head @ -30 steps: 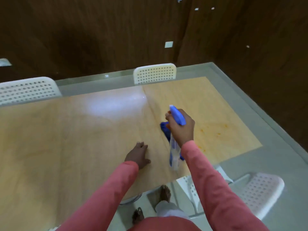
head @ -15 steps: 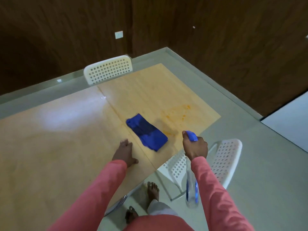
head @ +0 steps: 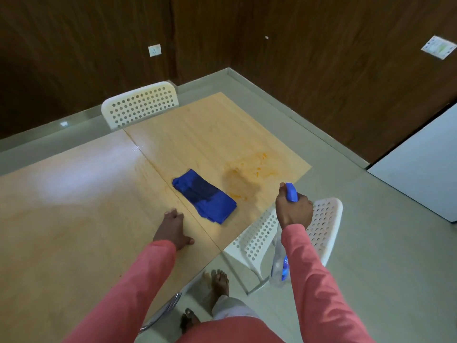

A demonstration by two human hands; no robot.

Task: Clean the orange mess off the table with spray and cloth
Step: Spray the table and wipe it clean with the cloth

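An orange mess (head: 243,173) stains the light wooden table (head: 86,206) near its right corner, with a darker wet-looking patch at its near side. A folded blue cloth (head: 204,195) lies flat on the table just left of the stain, untouched. My right hand (head: 294,209) grips the blue trigger head of a clear spray bottle (head: 280,264), held over the table's near right edge with the nozzle toward the stain. My left hand (head: 173,229) rests on the table, to the near left of the cloth.
A white perforated chair (head: 324,224) stands under my right hand at the table's near edge. Another white chair (head: 139,103) sits at the far side. Dark wood walls close the corner behind. My bare feet (head: 217,280) stand on the grey floor.
My right hand carried the spray bottle from above the cloth to the right, off the table's near edge. The cloth is now uncovered. The view swung right; my left hand stayed put.
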